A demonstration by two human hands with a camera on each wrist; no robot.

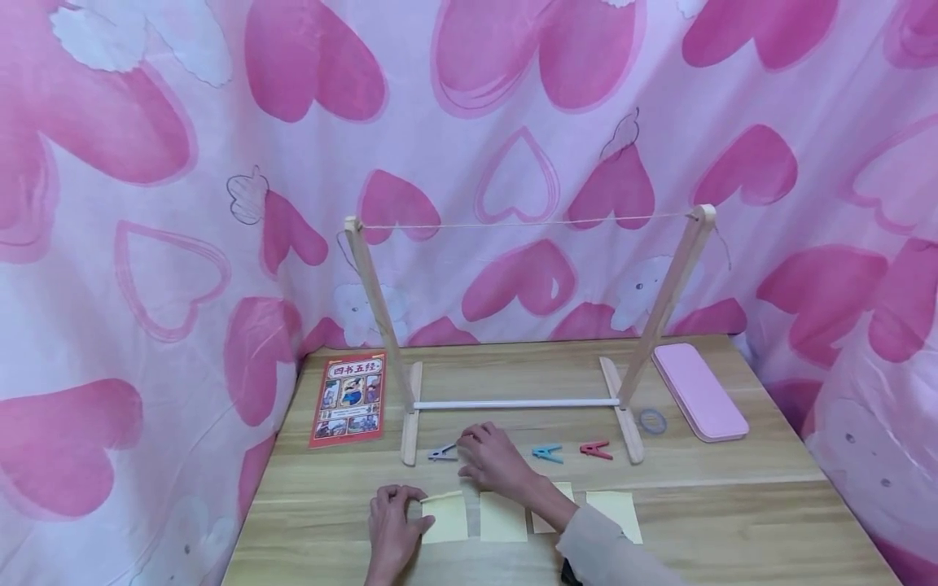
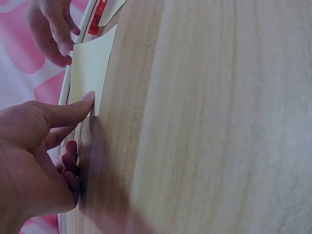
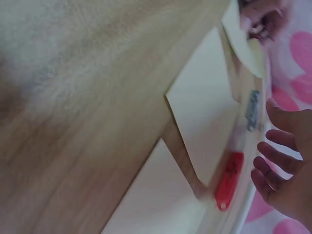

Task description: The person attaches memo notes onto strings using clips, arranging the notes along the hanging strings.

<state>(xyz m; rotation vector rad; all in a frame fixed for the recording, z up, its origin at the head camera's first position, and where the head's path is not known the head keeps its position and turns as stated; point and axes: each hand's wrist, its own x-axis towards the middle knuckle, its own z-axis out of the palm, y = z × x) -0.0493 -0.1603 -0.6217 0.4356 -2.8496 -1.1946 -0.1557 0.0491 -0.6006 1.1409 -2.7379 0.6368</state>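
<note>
My left hand point(image 1: 396, 525) pinches the left edge of the leftmost pale-yellow paper note point(image 1: 445, 521), thumb on top; its upper edge is raised in a fold. In the left wrist view the thumb point(image 2: 80, 108) lies on the note point(image 2: 92, 68). My right hand point(image 1: 494, 460) hovers between the notes and the wooden frame, beside a grey-purple clothespin point(image 1: 442, 452). Its fingers point(image 3: 280, 163) are spread loosely with nothing held. A blue clothespin point(image 1: 547, 453) and a red clothespin point(image 1: 597, 450) lie to its right. A red clothespin point(image 3: 229, 180) also shows in the right wrist view.
More notes point(image 1: 614, 514) lie in a row rightward. Behind stands a wooden frame point(image 1: 670, 289) with a string point(image 1: 513, 224) across its top and a white bar point(image 1: 516, 404) below. A red booklet point(image 1: 349, 399) lies left; a tape ring point(image 1: 652, 421) and pink case point(image 1: 701, 392) lie right.
</note>
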